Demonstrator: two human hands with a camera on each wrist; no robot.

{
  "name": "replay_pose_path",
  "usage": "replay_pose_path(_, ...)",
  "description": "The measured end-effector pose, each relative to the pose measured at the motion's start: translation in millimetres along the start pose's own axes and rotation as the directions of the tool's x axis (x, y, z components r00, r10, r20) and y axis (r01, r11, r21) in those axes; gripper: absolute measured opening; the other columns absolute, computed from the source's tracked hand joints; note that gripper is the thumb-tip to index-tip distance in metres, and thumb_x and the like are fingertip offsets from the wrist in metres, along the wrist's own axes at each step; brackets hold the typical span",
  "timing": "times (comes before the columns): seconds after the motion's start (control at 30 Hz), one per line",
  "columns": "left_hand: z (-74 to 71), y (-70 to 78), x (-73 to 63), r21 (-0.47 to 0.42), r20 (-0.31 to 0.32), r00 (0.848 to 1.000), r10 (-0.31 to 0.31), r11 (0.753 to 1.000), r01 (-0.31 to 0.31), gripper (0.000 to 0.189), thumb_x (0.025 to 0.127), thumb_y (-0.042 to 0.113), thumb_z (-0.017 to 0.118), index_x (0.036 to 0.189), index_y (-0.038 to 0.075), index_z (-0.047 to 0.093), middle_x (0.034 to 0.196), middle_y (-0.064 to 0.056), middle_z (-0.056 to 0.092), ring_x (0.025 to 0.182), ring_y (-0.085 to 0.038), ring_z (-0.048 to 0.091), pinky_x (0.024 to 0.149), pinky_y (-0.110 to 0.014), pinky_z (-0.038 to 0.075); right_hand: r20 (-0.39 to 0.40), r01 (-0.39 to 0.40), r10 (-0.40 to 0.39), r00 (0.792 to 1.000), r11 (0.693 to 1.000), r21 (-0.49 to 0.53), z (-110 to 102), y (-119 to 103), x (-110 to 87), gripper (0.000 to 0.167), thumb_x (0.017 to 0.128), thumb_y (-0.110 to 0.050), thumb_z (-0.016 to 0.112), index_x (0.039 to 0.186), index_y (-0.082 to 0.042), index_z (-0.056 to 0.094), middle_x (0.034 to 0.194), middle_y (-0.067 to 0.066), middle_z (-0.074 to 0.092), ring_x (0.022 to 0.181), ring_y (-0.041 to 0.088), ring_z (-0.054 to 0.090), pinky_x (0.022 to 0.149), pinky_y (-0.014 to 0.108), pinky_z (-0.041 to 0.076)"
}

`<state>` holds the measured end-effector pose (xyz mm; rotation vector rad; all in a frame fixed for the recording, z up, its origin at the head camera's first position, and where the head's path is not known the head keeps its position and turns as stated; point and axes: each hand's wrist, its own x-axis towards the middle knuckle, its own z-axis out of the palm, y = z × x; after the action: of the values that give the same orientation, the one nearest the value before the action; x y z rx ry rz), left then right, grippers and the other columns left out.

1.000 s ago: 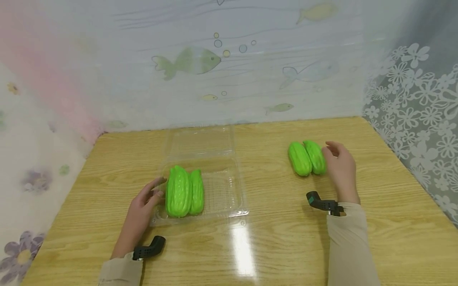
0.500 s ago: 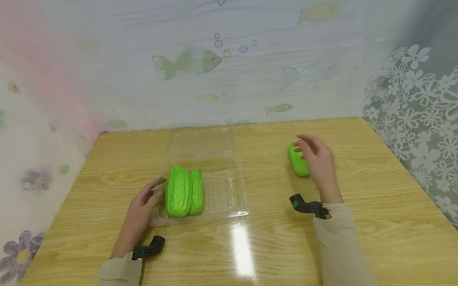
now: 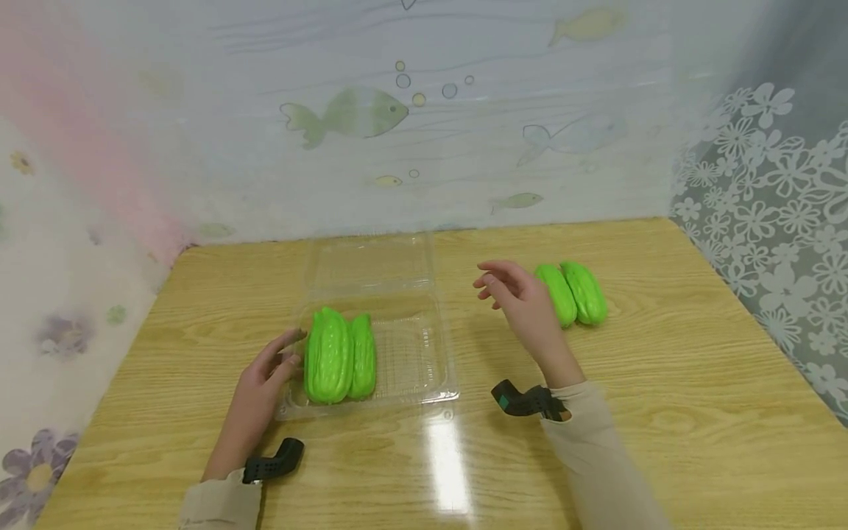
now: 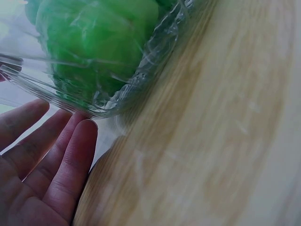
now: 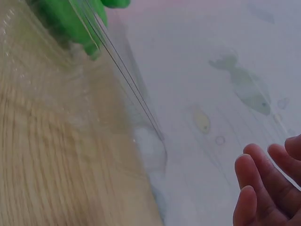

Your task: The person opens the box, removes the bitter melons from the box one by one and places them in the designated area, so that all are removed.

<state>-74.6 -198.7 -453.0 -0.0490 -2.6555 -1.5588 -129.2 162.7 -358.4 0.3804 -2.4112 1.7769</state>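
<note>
Bright green, ribbed and bumpy bitter melons [image 3: 327,357] lie side by side in the left part of a clear plastic clamshell box [image 3: 414,361], whose lid [image 3: 371,261] is folded back. My left hand [image 3: 261,390] is at the box's left side. In the left wrist view its extended fingers [image 4: 77,150] touch the box's rim. Above the table, between the box and two more bitter melons [image 3: 586,293], my right hand [image 3: 526,309] has loosely bent fingers and holds nothing. It partly covers the nearer of those two in the head view.
The wooden table [image 3: 371,471] ends at a pale wall [image 3: 464,162] printed with fish. A flowered panel [image 3: 762,206] borders the right side, and a flowered wall [image 3: 73,243] the left. Black wrist cameras [image 3: 523,400] sit at both cuffs.
My right hand has moved left from the right-hand pair of bitter melons, passing over them toward the box. Both melons still lie there. My left hand has stayed at the box.
</note>
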Motion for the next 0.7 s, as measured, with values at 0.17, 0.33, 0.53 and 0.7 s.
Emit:
replay_pose_path(0.17, 0.0, -0.9, 0.3, 0.016, -0.002, 1.000, -0.001, 1.000, 0.001, 0.041, 0.094, 0.034, 0.044, 0.134, 0.024, 0.041, 0.132, 0.006, 0.043, 0.112, -0.015, 0.047, 0.089, -0.036, 0.037, 0.048, -0.003, 0.002, 0.999, 1.000, 0.007, 19, -9, -3.2, 0.024, 0.092, -0.010, 0.048, 0.115, -0.005, 0.055, 0.094, 0.015, 0.062, 0.083, 0.027, 0.058, 0.068, 0.036, 0.047)
replay_pose_path(0.33, -0.1, -0.9, -0.6, 0.015, 0.001, 1.000, 0.002, 1.000, -0.002, 0.041, 0.094, 0.033, 0.044, 0.134, 0.023, 0.041, 0.132, 0.007, 0.043, 0.114, -0.016, 0.045, 0.089, -0.030, 0.037, 0.112, -0.011, 0.009, 0.994, 1.000, 0.019, 36, -10, -7.3, 0.025, 0.092, -0.011, 0.048, 0.117, -0.009, 0.054, 0.094, 0.008, 0.062, 0.082, 0.024, 0.059, 0.067, 0.036, 0.047)
replay_pose_path(0.53, 0.1, -0.5, -0.7, -0.014, 0.005, 1.000, 0.004, 1.000, -0.004, 0.042, 0.094, 0.033, 0.045, 0.134, 0.023, 0.040, 0.132, 0.006, 0.043, 0.114, -0.018, 0.046, 0.092, -0.042, 0.035, 0.194, 0.003, -0.005, 0.981, 1.000, 0.008, 59, 7, -8.4, 0.027, 0.092, -0.018, 0.051, 0.119, -0.018, 0.053, 0.098, 0.006, 0.061, 0.082, 0.022, 0.061, 0.066, 0.036, 0.049)
replay_pose_path(0.7, -0.4, -0.2, -0.8, -0.030, 0.006, 1.000, 0.003, 1.000, -0.003, 0.043, 0.094, 0.033, 0.045, 0.134, 0.022, 0.040, 0.133, 0.004, 0.043, 0.115, -0.019, 0.045, 0.092, -0.044, 0.034, 0.231, 0.032, -0.025, 0.973, 0.999, -0.028, 73, 10, -11.8, 0.028, 0.091, -0.023, 0.052, 0.119, -0.022, 0.052, 0.099, 0.000, 0.060, 0.080, 0.019, 0.061, 0.066, 0.030, 0.048)
